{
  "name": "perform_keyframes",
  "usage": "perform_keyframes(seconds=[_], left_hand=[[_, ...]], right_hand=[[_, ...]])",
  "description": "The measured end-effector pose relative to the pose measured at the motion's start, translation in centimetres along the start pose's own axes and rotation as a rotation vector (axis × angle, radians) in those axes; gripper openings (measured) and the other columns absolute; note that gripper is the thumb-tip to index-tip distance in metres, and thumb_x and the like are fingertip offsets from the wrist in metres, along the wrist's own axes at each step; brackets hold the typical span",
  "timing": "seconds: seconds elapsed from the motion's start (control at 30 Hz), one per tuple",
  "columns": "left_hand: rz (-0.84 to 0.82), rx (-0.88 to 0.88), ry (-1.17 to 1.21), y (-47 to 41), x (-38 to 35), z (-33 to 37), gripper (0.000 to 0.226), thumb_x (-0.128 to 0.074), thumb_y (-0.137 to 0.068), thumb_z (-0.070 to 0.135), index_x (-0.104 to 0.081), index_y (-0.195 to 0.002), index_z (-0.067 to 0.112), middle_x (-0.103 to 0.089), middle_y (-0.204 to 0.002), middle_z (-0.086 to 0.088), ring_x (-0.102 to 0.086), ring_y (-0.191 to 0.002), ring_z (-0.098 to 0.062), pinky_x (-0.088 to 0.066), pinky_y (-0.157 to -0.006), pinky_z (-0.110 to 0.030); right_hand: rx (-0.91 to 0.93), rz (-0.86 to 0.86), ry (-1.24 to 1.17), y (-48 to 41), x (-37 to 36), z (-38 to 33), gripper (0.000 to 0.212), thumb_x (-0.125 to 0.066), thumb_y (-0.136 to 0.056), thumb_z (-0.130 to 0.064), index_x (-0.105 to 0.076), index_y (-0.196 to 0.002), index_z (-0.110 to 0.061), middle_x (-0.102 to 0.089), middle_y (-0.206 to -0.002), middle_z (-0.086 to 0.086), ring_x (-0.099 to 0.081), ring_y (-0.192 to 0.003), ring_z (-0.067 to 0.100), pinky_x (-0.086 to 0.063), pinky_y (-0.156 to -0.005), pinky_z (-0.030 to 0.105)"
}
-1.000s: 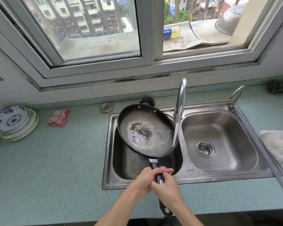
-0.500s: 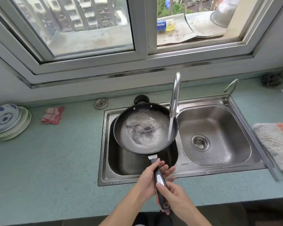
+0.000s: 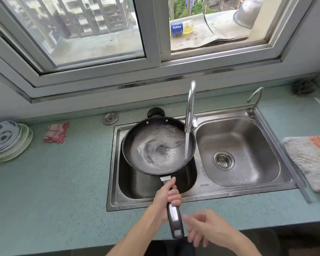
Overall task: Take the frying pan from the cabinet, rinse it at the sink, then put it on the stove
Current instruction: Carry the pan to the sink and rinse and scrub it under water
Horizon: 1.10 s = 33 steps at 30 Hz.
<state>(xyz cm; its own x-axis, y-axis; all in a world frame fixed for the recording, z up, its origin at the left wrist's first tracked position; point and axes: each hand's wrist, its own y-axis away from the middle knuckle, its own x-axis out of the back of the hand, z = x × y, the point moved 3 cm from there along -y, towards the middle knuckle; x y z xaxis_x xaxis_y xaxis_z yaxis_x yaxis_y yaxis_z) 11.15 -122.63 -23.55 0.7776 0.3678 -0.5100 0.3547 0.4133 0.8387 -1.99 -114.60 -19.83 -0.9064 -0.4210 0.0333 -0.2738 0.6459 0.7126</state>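
My left hand (image 3: 165,195) is gripping the pan (image 3: 158,146) by the upper end of its long dark handle, fingers wrapped closed around it. My right hand (image 3: 204,228) is hanging loose just beside the handle's lower end, fingers spread and slightly blurred, holding nothing. I am holding the pan over the left basin of the sink (image 3: 294,182), its round black bowl lying nearly level, with water swirling and foaming across its bottom. A thin stream is falling from the curved chrome tap (image 3: 190,106) onto the pan's right rim. The sink is brushed steel with two basins and rounded corners; the right basin is showing a round strainer drain (image 3: 224,160). A smaller tap (image 3: 255,98) is standing at the sink's far right corner. The bench (image 3: 63,191) is a speckled pale green slab. Near its left edge a stack of plates (image 3: 7,141) is sitting, with a red checked cloth (image 3: 56,132) beside it. A thick, nubbly towel (image 3: 310,161) is lying at the right edge. A pale-framed window (image 3: 151,60) is running along the wall behind.
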Motion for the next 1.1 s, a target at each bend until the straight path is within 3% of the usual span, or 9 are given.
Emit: perform_keyframes(seconds=[0.13,0.27,0.33,0.43,0.57,0.7,0.83,0.97,1.1], left_hand=[[0.114,-0.099,-0.177,-0.3,1.0,0.4,0.038,-0.059,-0.097,0.024,-0.038,-0.066,0.016,-0.021,-0.044,0.007,-0.022,-0.030,-0.005,-0.017,-0.029,-0.016],[0.165,-0.159,-0.246,-0.1,1.4,1.6,0.040,-0.057,-0.098,0.022,-0.032,-0.066,0.018,-0.019,-0.044,0.007,-0.021,-0.030,-0.006,-0.017,-0.030,-0.014],[0.181,-0.179,-0.263,0.1,1.3,2.0,0.040,-0.057,-0.098,0.021,-0.033,-0.066,0.018,-0.020,-0.043,0.007,-0.022,-0.029,-0.006,-0.017,-0.030,-0.014],[0.216,-0.209,-0.312,0.3,0.9,2.2,0.036,-0.057,-0.098,0.021,-0.036,-0.069,0.017,-0.021,-0.044,0.006,-0.022,-0.030,-0.006,-0.018,-0.031,-0.014],[0.270,-0.258,-0.398,1.3,0.2,2.5,0.031,-0.057,-0.098,0.019,-0.040,-0.074,0.016,-0.022,-0.054,0.002,-0.022,-0.036,-0.008,-0.019,-0.033,-0.018],[0.281,-0.284,-0.417,2.4,0.2,2.9,0.032,-0.060,-0.097,0.020,-0.038,-0.074,0.013,-0.024,-0.052,0.002,-0.024,-0.036,-0.009,-0.022,-0.034,-0.019],[0.272,-0.294,-0.407,3.7,1.8,3.6,0.033,-0.063,-0.095,0.023,-0.038,-0.075,0.016,-0.022,-0.053,0.002,-0.023,-0.035,-0.010,-0.021,-0.035,-0.019],[0.306,-0.324,-0.451,5.3,3.2,5.0,0.038,-0.064,-0.094,0.024,-0.041,-0.065,0.017,-0.022,-0.051,0.001,-0.023,-0.035,-0.010,-0.022,-0.036,-0.019],[0.325,-0.400,-0.492,6.8,2.8,6.2,0.043,-0.062,-0.095,0.023,-0.035,-0.063,0.018,-0.025,-0.047,0.001,-0.026,-0.033,-0.011,-0.024,-0.036,-0.019]], right_hand=[[0.014,0.209,-0.033,-1.2,3.0,1.0,0.045,-0.053,-0.095,-0.051,-0.071,-0.089,-0.010,-0.078,-0.080,0.011,-0.072,-0.067,0.018,-0.054,-0.060,0.031],[0.213,0.529,0.199,-5.4,7.4,-0.8,0.014,-0.056,-0.098,-0.019,-0.069,-0.101,-0.021,-0.076,-0.103,0.001,-0.071,-0.090,0.015,-0.054,-0.084,0.036],[0.281,0.636,0.374,-7.9,10.1,-2.8,0.030,-0.051,-0.095,-0.006,-0.064,-0.122,-0.011,-0.069,-0.121,0.008,-0.064,-0.111,0.023,-0.048,-0.097,0.035],[0.359,0.707,0.548,-10.2,13.5,-6.8,0.045,-0.042,-0.089,0.004,-0.052,-0.133,-0.004,-0.057,-0.133,0.015,-0.054,-0.125,0.033,-0.044,-0.105,0.042],[0.364,0.681,0.780,-11.1,15.8,-11.2,0.064,-0.039,-0.082,0.014,-0.036,-0.144,-0.002,-0.037,-0.152,0.018,-0.041,-0.134,0.039,-0.040,-0.107,0.051],[0.352,0.603,0.981,-12.9,16.7,-12.9,0.074,-0.042,-0.085,0.011,-0.018,-0.154,-0.001,-0.018,-0.164,0.016,-0.027,-0.146,0.034,-0.033,-0.116,0.047],[0.327,0.567,1.028,-14.2,16.7,-12.4,0.068,-0.043,-0.086,0.008,-0.024,-0.150,0.001,-0.018,-0.163,0.018,-0.032,-0.143,0.035,-0.036,-0.113,0.048],[0.323,0.548,1.046,-14.7,16.4,-11.2,0.078,-0.044,-0.086,0.006,-0.010,-0.156,-0.001,-0.002,-0.166,0.015,-0.019,-0.151,0.030,-0.032,-0.116,0.045],[0.289,0.548,1.045,-14.8,15.9,-10.2,0.089,-0.047,-0.082,0.007,0.000,-0.157,-0.005,0.007,-0.167,0.011,-0.019,-0.151,0.027,-0.033,-0.115,0.043]])
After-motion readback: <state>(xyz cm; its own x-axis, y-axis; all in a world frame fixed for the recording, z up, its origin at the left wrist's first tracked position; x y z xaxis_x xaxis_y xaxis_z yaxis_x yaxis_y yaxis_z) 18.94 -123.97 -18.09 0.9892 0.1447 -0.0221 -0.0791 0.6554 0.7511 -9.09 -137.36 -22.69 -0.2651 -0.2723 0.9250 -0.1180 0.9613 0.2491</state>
